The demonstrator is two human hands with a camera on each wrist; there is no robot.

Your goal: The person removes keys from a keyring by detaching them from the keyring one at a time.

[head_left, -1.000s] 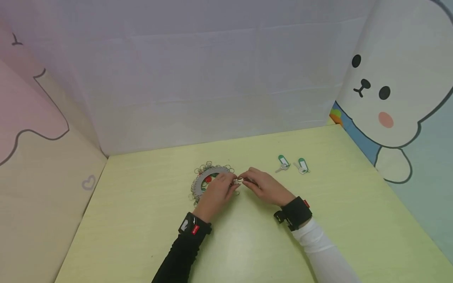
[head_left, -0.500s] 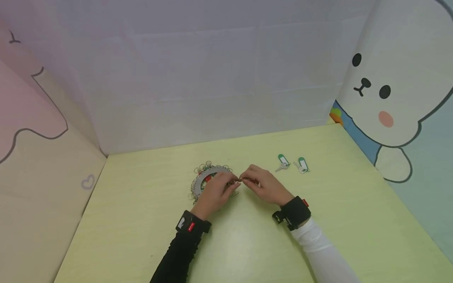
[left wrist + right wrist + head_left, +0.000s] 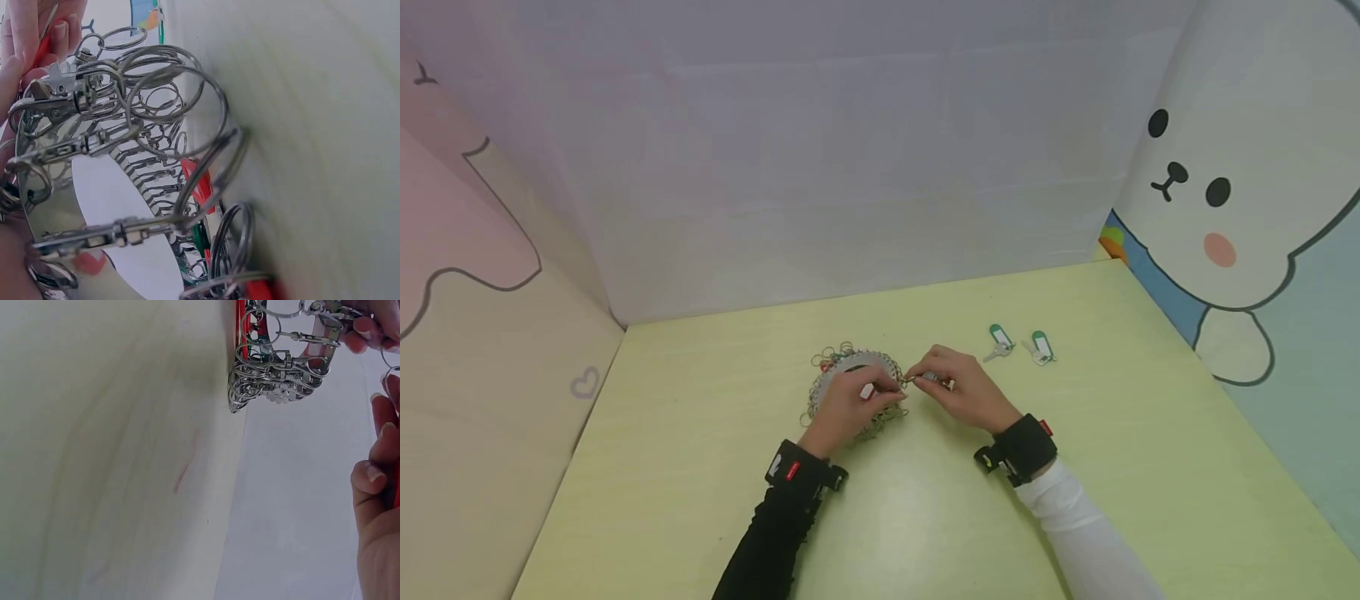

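In the head view my left hand [image 3: 850, 408] grips the near right rim of a round grey key holder [image 3: 868, 360], which is edged with several metal clasps and split rings. The left wrist view shows these clasps [image 3: 122, 234] and split rings [image 3: 178, 109] close up. My right hand [image 3: 958, 387] meets the left at the holder's right edge and pinches a red key tag [image 3: 397, 478] with a metal ring. Its fingers [image 3: 59, 37] curl around the red piece in the left wrist view. The exact contact between ring and clasp is too small to tell.
Two keys with green tags lie to the right, one key [image 3: 1000, 350] beside the other green tag [image 3: 1042, 343]. Other red tags [image 3: 199, 181] hang under the holder. A white curtain [image 3: 865, 183] stands behind the pale yellow table [image 3: 700, 467].
The holder has tipped and turned in my left hand, showing more clasps below it. My left wrist has shifted slightly left and up. My right hand has barely moved.
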